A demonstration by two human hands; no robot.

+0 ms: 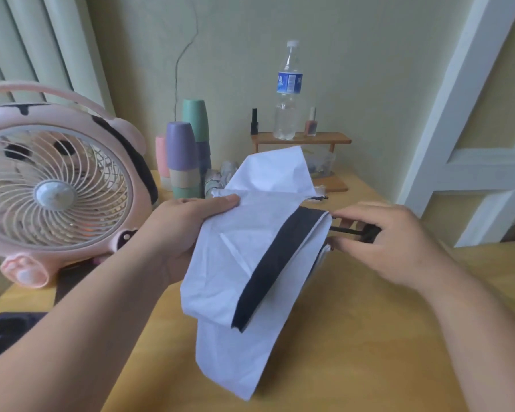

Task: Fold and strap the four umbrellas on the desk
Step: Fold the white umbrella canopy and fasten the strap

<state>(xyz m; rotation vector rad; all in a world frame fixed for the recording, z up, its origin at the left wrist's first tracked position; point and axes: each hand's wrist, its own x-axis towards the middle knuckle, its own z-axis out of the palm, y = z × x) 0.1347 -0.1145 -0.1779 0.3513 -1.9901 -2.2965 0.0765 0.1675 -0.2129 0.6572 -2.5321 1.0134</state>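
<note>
1. The umbrella (244,263), white with a black band (280,263) of lining turned out, is held above the table (354,337), in the middle of the view. Its loose canopy hangs down toward the near edge; whether the lowest fold touches the table cannot be told.
2. The left hand (185,230) grips the canopy at its left side, thumb on top and fingers curled under the cloth.
3. The right hand (390,236) pinches the umbrella's black handle (366,233) at the right end. A thin black rod runs from it into the canopy.
4. A pink fan (54,185) stands at the left of the table, facing the camera.
5. Stacked cups (182,156) stand upside down behind the left hand.
6. A small wooden shelf (301,138) at the back carries a clear bottle (288,93), upright, between two small vials.
7. A dark object (9,331) lies at the lower left, too blurred to identify.
</note>
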